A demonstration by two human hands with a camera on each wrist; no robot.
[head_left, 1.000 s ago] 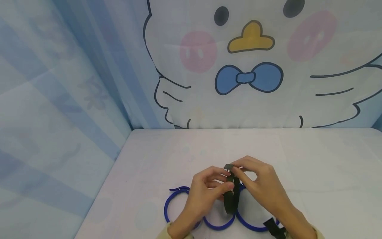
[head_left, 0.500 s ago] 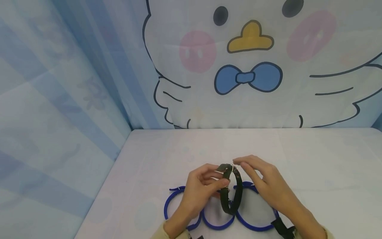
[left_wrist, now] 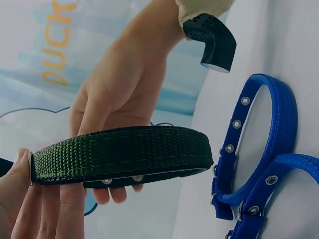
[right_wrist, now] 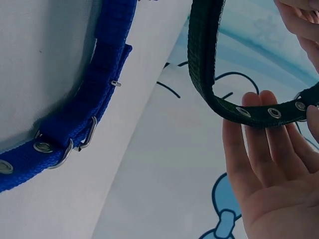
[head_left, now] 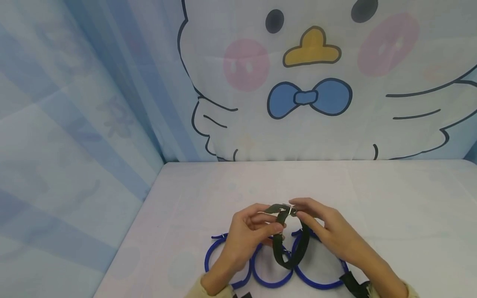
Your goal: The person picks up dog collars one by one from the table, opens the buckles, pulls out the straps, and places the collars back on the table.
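Note:
A dark green webbing collar (head_left: 303, 245) hangs as a buckled loop above the table. My left hand (head_left: 244, 238) pinches its left side between thumb and fingers. The free strap end (head_left: 275, 208) points left over those fingers. At the metal buckle (head_left: 291, 210), my right hand (head_left: 331, 227) pinches the strap with thumb and forefinger. In the right wrist view, metal eyelets (right_wrist: 274, 113) run along the collar and the right fingers (right_wrist: 256, 149) lie behind it. The left wrist view shows the collar's woven outer face (left_wrist: 134, 147).
Three blue collars lie as loops in a row beneath my hands: a left one (head_left: 208, 256), a middle one (head_left: 272, 284) and a right one (head_left: 320, 285). The pale table (head_left: 208, 186) ends at a printed cloth (head_left: 335, 136). A black wrist mount (head_left: 352, 285) sits at my right sleeve.
The green collar has turned to show its loop more openly. My right hand let go of the strap, drew back, then took hold at the buckle. The left hand shifted slightly left.

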